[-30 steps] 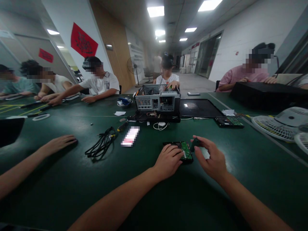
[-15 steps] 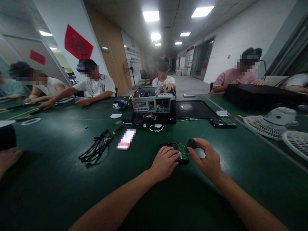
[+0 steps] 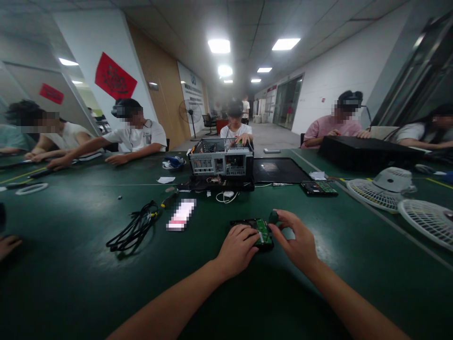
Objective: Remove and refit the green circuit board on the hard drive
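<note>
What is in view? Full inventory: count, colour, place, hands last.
Smooth tabletop: 1, green, foreground
Flat rectangular drives: 2, black-green, near centre and farther right
Small unidentifiable piece: 1, dark, beside nearer drive
Long looped cable: 1, black, left
Flat blurred rectangle: 1, white-pink, beside looped cable
Open metal computer case: 1, grey, centre
Flat rectangular panel: 1, black, right of case
Round slatted fan parts: 2, white, right
Large boxy object: 1, black, far right
Crumpled bundle: 1, blue-white, left of case
Paper scraps: several, white, around case
Rectangular posters: 2, red, left background
Seated people: six or more, varied clothing, around tabletop
Left hand: 1, bare, over nearer drive
Right hand: 1, bare, pinching dark piece
</note>
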A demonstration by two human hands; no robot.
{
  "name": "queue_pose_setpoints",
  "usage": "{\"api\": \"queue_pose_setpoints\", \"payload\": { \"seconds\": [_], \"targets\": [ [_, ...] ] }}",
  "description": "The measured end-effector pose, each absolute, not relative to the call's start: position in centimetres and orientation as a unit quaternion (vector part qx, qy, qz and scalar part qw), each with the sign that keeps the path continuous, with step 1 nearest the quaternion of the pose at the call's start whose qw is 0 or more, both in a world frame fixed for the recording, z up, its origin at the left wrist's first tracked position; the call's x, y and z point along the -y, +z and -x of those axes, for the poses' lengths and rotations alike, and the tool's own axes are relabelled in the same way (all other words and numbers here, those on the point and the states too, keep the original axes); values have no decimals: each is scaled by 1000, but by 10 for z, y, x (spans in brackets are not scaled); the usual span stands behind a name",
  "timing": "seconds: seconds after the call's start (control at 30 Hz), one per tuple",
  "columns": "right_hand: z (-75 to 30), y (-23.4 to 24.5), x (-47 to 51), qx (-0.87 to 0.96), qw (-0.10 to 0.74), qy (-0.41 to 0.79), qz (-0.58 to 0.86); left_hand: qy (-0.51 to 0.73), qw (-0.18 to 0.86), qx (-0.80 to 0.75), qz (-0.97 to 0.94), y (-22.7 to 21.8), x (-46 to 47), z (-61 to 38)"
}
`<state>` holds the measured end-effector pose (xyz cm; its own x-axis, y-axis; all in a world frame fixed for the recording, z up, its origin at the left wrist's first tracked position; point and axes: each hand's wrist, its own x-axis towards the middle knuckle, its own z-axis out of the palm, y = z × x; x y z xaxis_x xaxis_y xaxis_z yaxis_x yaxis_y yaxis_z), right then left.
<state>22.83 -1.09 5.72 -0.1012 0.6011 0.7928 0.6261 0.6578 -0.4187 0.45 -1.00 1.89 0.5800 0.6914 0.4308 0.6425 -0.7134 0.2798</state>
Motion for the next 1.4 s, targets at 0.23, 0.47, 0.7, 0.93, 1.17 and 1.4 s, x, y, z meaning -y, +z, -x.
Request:
{"api": "queue_pose_setpoints", "payload": {
  "seconds": [0.23, 0.47, 0.7, 0.93, 1.17, 1.4],
  "targets": [
    [-231, 55, 8, 743, 532, -14, 406, 263, 42, -384, -884, 16, 9, -5],
    [-231, 57, 11, 754, 533, -2, 383, 268, 42, -384, -883, 15, 9, -6],
    [-233, 59, 10, 741, 537, -6, 402, 267, 47, -379, -885, 13, 7, -7],
    [-234, 53, 7, 759, 534, 39, 371, 263, 44, -376, -887, 13, 7, -7],
    [-234, 51, 6, 757, 537, 33, 370, 254, 49, -380, -888, 13, 7, -7],
    [-236, 57, 9, 773, 521, 46, 358, 253, 50, -380, -889, 14, 7, -8]
  ]
}}
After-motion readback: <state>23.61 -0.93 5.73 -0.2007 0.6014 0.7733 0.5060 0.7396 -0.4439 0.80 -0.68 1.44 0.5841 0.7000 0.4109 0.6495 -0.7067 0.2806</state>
